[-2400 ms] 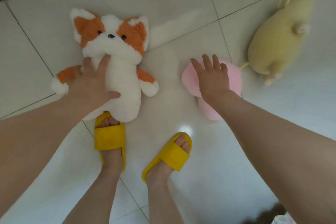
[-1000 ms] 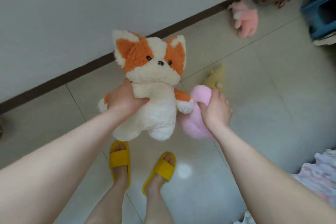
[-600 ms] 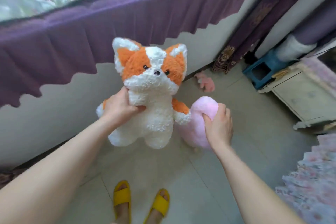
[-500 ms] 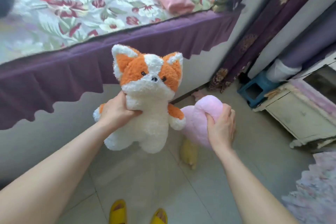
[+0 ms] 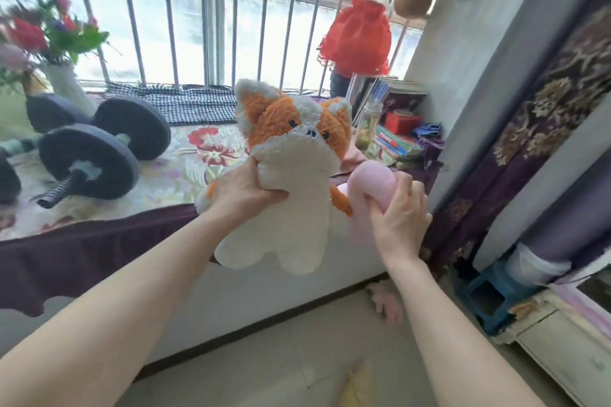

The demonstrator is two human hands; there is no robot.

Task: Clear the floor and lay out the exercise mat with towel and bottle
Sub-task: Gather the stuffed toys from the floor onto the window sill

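Lifted off the floor, fox plush (image 5: 291,195) and pink plush (image 5: 367,195) now reach sill height.

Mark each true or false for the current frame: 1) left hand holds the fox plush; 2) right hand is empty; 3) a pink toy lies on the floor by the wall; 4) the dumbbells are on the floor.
1) True: the left hand grips the fox plush.
2) False: the right hand squeezes a pink plush.
3) True: a small pink toy lies there.
4) False: the dumbbells sit on the floral window seat.
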